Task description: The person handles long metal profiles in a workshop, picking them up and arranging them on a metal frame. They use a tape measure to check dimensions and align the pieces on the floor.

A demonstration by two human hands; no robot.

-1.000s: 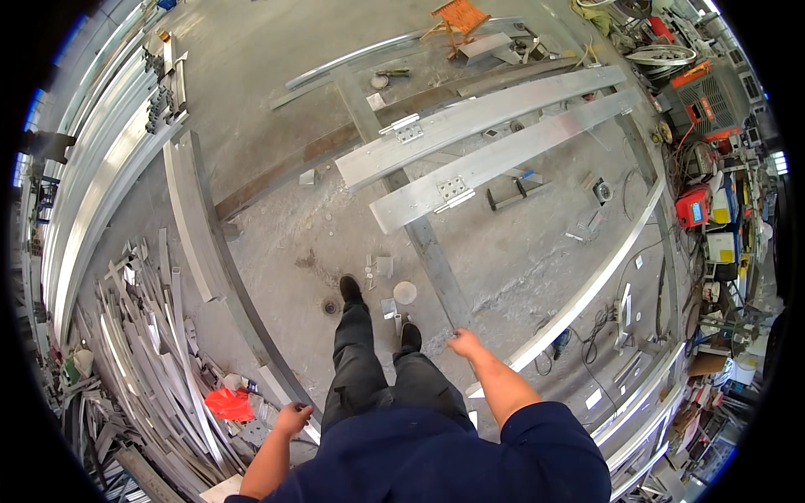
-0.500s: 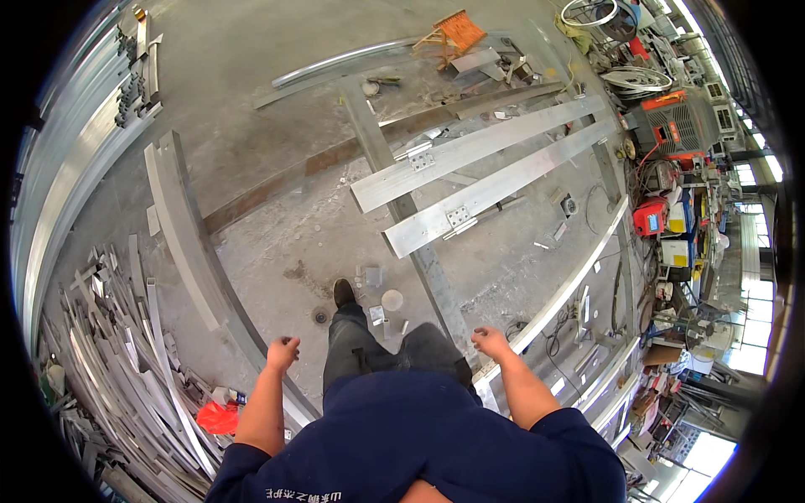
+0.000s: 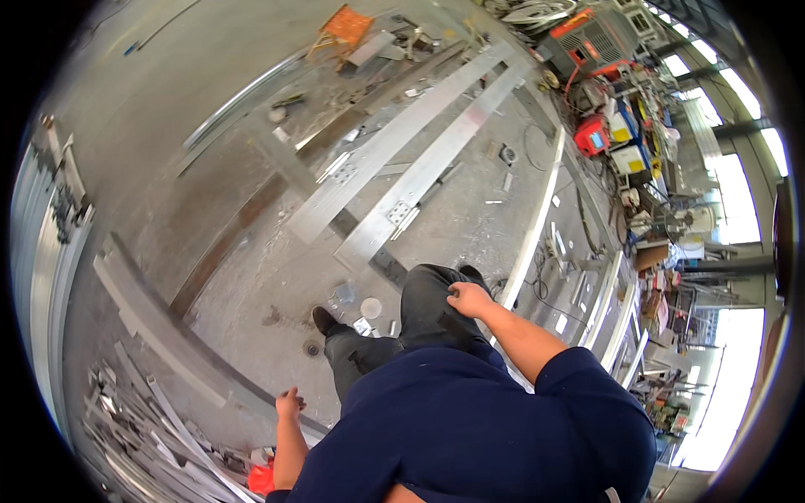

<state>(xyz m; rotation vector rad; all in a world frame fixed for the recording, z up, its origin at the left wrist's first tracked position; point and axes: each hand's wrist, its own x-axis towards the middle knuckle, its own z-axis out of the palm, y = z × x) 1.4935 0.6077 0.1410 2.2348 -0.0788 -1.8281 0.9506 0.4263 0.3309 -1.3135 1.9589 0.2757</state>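
Observation:
My left hand (image 3: 290,403) hangs low at my left side, beside the long grey metal beam on the floor (image 3: 163,327). Its fingers are loosely bent and partly apart, and no object shows in them. Over my right thigh, my right hand (image 3: 470,299) has its fingers curled in; a small dark spot shows at the fingertips, too small to name. Ahead of me, two long silvery metal beams (image 3: 402,134) (image 3: 436,159) lie side by side across supports. Each bears a hinge-like plate with holes (image 3: 343,173) (image 3: 400,214) near its closer end.
Scrap metal strips (image 3: 159,444) heap at the lower left, near a red bag (image 3: 261,478). A long white bar (image 3: 537,222) runs along my right. Beyond it stand a red machine (image 3: 592,136) and a large orange-and-grey one (image 3: 587,42). An orange folding stool (image 3: 342,33) stands far ahead.
My view has turned, and the beams now sit further left in it. My right leg has swung forward. The right hand has come forward over the thigh; the left hand sits lower.

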